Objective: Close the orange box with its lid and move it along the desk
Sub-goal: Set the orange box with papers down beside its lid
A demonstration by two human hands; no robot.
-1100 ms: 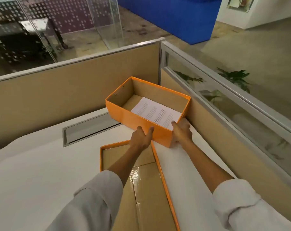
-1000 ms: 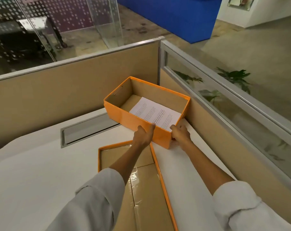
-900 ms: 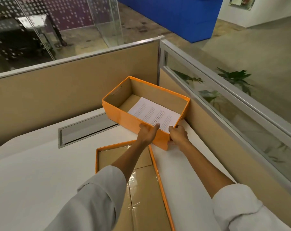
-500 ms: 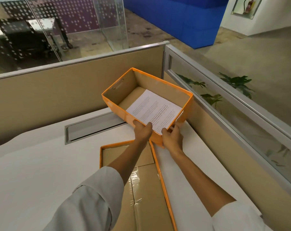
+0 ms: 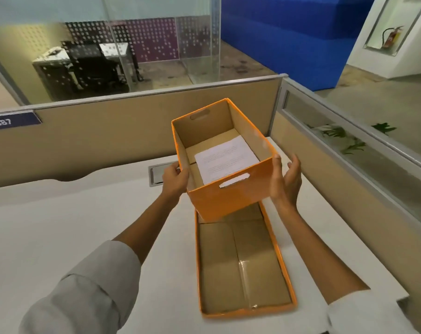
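The orange box [image 5: 231,198] is lifted off the white desk [image 5: 59,227], open side up and tilted toward me, its near end with a handle slot facing me. A white printed sheet [image 5: 225,157] lies on its brown floor. My left hand [image 5: 174,178] grips the box's left wall, thumb over the rim. My right hand [image 5: 285,179] presses flat against the right wall, fingers spread. The orange lid [image 5: 243,266] lies upside down on the desk just below the box, its brown inside showing.
Beige partition walls [image 5: 122,131] close off the desk at the back and right, the right one topped with glass [image 5: 349,150]. A metal cable slot [image 5: 160,173] is set into the desk behind my left hand. A blue label reading 387 [image 5: 11,120] sits on the back partition.
The box has been lifted from the back right corner, turned so its short end faces me, and brought above the lid's far end. My hands shifted from the near corner to opposite walls.
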